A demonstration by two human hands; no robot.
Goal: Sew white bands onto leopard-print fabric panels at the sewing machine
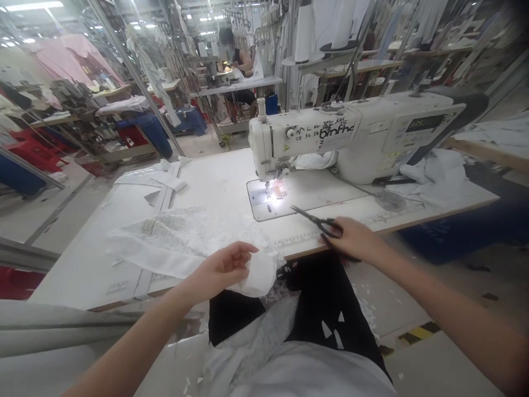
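Observation:
My left hand [221, 268] pinches the edge of a white fabric piece [165, 242] at the table's front edge. A rounded flap of it curls over the fingers, and the rest spreads leftward across the tabletop. In my right hand [351, 237] is a pair of dark scissors [316, 219], fingers round the handles and the tip pointing left toward the needle plate. Between and beyond both hands stands a white sewing machine [306, 132], its lamp lighting the needle area [268, 193]. Scissors and fabric are apart.
Folded white strips [161, 179] lie at the table's left end. More white cloth [433, 176] is heaped right of the machine. Thread cones [305, 36] stand behind it. Another person [242, 60] sits at a machine farther back. Fabric scraps [333, 331] rest on my lap.

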